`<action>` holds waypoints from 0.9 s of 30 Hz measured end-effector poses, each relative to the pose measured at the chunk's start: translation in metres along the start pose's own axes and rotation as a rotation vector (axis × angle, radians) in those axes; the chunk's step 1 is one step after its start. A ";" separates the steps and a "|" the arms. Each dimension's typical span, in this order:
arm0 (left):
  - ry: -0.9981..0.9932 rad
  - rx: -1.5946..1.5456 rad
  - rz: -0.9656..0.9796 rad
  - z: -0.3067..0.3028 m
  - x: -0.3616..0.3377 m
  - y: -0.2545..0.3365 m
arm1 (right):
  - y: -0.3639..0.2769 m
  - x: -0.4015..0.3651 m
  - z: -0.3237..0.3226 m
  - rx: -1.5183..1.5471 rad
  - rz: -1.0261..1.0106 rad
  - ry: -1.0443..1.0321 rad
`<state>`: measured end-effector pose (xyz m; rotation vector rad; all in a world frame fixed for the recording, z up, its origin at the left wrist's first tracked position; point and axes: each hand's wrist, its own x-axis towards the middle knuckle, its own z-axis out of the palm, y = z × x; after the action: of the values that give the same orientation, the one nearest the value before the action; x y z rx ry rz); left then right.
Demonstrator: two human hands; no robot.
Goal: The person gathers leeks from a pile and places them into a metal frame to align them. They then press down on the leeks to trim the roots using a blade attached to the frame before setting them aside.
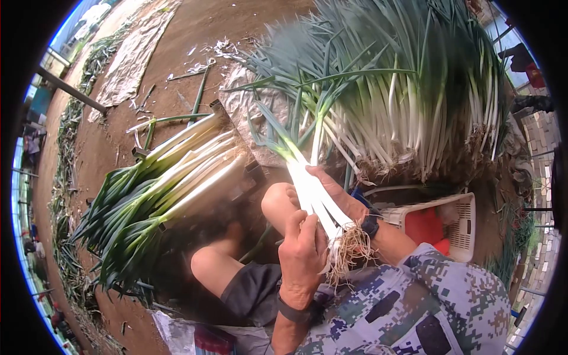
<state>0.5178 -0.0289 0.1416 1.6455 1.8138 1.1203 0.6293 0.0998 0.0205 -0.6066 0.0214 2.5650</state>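
Several green onions (316,192) lie slanted across my lap, their tangled roots (350,251) toward my body and their green leaves pointing away. My right hand (337,192) is closed around the white stalks from the right side. Nearer the root end, my left hand (300,245) is closed with bent fingers against the stalks; its fingertips are partly hidden. To the left, a stack of green onions (189,163) rests in a dark metal frame (220,112), with pale ends toward me and leaves to the left.
A large upright pile of green onions (408,100) with roots stands ahead to the right, partly over a pale woven sheet (254,106). A white plastic crate (464,228) with red contents sits at my right. Trimmed leaves and peelings (222,48) litter the dirt floor.
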 end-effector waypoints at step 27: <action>0.264 -0.127 0.368 -0.092 -0.086 -0.002 | -0.014 0.039 0.206 -0.627 -0.351 -0.360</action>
<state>0.4621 -0.1366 0.1761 1.8748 1.5833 1.6438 0.5198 0.1562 0.1907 -0.3082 -0.9504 2.2707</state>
